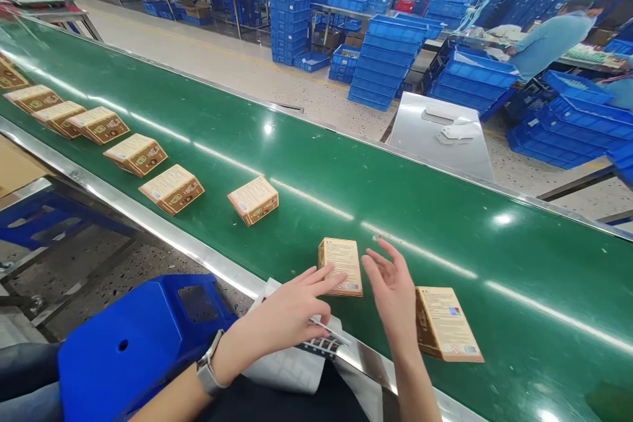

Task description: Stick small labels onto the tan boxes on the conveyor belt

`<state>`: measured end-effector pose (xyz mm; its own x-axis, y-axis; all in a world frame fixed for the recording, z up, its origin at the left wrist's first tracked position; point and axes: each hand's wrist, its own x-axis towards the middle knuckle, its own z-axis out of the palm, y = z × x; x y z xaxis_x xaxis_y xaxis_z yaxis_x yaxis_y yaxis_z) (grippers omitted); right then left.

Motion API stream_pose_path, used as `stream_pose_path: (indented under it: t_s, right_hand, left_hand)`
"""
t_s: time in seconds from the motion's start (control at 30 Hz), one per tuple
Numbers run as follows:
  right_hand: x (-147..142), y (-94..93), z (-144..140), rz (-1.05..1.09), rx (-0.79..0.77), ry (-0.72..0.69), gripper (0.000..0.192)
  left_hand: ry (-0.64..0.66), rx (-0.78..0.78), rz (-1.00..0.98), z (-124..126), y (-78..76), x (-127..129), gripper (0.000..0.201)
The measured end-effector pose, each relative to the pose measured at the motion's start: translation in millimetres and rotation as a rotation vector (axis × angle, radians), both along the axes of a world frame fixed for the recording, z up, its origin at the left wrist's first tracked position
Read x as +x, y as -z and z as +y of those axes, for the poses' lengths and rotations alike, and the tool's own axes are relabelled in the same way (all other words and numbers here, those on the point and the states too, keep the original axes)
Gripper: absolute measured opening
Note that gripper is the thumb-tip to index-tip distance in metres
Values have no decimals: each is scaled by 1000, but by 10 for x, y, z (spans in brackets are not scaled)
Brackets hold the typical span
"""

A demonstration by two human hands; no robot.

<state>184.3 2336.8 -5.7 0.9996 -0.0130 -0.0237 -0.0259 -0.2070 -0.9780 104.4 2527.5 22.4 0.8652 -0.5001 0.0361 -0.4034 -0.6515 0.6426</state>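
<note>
Two hands over one small box (341,266) near the close edge of the green belt (346,165). Left hand (291,313): upper fingers stretched flat, tips touching the box's near side, not wrapped around it; lower fingers apparently pinching a thin strip (332,331) against the palm side. Right hand (393,297): spread wide, palm turned inward, clasping nothing, just beside the box's right edge without clear contact. Second box (448,324) lying flat just right of that wrist.

Likely trouble, judged from this: box only nudged, not gripped, so liable to skid or turn under a light push from the fingertips. Strip held loosely enough to slip or curl, possibly catching on the box corner. Right wrist close enough to the second box to knock it askew or toward the steel rim (217,260).

Further out: white sheet (291,369) draped across the rim below the left hand, easily dragged by a sleeve or forearm. More boxes (172,188) strung along the belt to the left, well apart from both hands. Blue stool (138,336) below the belt.
</note>
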Motion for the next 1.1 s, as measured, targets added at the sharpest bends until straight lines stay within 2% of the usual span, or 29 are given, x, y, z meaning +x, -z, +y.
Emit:
stream_pose_path:
  t_s: [0.07,0.13,0.23,0.33,0.47,0.67,0.73,0.83,0.9,1.0,1.03,1.1]
  right_hand:
    - [15,56,-46,104,177,49,43]
    - [1,116,-40,196,292,79,38]
    - [-64,173,15,249,380,140,39]
    - [-122,182,35,236,398,213,39]
    - [-163,184,-19,172,301,226,35]
    - [-194,216,-139,3,-65,245,31]
    - [-148,208,-196,5,-152,276,35]
    - [-28,158,-314,42,-186,294,51]
    - [24,81,-397,23,-237,286,47]
    - [-38,-114,-476,-104,-365,204,34]
    - [-96,-190,-482,-149,-376,101,31]
    - [-230,-331,-458,-195,-331,-202,27]
  left_hand:
    - [1,32,-5,-45,21,12,9]
    - [-3,68,-15,-91,23,14,12]
    - [10,86,-25,-163,24,14,13]
    - [27,80,-38,-234,63,19,12]
    - [51,102,-72,-320,135,29,11]
    - [100,164,-112,-440,155,50,12]
    - [113,170,-121,-483,162,63,12]
    - [154,148,-147,-518,165,82,16]
    - [151,106,-153,-497,138,88,17]
    - [19,42,-64,-381,17,86,15]
    - [-49,25,-5,-325,-44,83,15]
    - [-174,-8,124,-210,-189,79,15]
